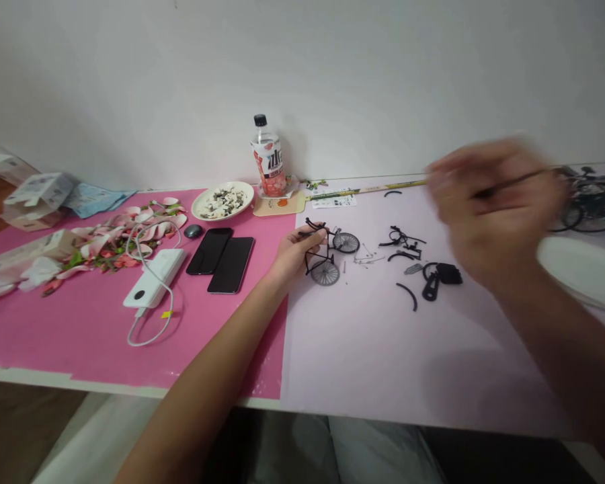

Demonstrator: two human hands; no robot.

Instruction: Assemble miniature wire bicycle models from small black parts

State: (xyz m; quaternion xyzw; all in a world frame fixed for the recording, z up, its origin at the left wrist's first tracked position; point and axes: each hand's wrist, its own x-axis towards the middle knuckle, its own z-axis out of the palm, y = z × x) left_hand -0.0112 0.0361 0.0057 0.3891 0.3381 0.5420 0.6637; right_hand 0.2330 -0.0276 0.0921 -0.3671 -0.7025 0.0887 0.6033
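A small black model bicycle with spoked wheels is held at its frame between the thumb and fingers of my left hand, just over the white sheet. My right hand is raised at the right, smeared by motion, with its fingers curled in. A thin dark streak crosses it, but I cannot make out what it is. Small silver metal pieces lie beside the model's wheels. Farther right are black bicycle parts, a curved black strip and a flat black piece.
Assembled dark model bicycles stand at the far right, behind a white plate. A drink bottle, a dish, two phones, a white power bank and pink petals occupy the left side.
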